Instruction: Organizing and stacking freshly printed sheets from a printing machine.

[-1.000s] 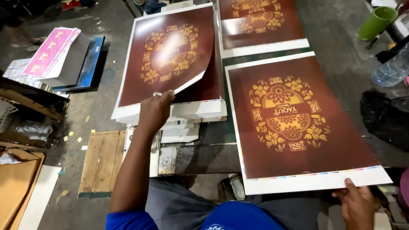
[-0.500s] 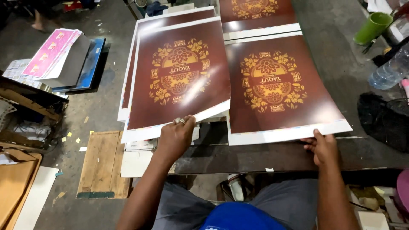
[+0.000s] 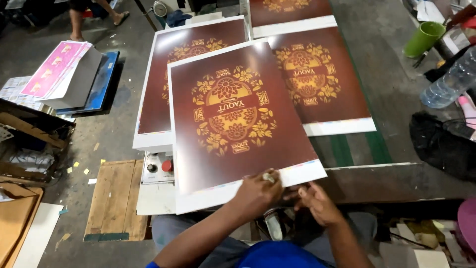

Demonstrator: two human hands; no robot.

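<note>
A large printed sheet [image 3: 233, 114], dark maroon with a gold ornamental emblem and a white border, lies tilted across the middle. My left hand [image 3: 258, 191], a ring on one finger, grips its near white edge. My right hand [image 3: 317, 201] sits just right of it below the sheet's near right corner, fingers curled; whether it touches the sheet is unclear. Under the sheet to the left is a stack of like sheets [image 3: 158, 89]. Another such sheet [image 3: 332, 84] lies flat to the right on the work table [image 3: 396, 178].
A green cup [image 3: 424, 38], a clear plastic bottle [image 3: 448, 79] and a black bag [image 3: 441, 144] sit at the right. A control box with a red button [image 3: 167, 166] is below the stack. Pink printed sheets [image 3: 57, 67] and a wooden pallet [image 3: 116, 198] lie on the floor left.
The sheet that lay on the right has been pulled left and lifted over the stack. My right hand moved left from the sheet's right edge to beside my left hand.
</note>
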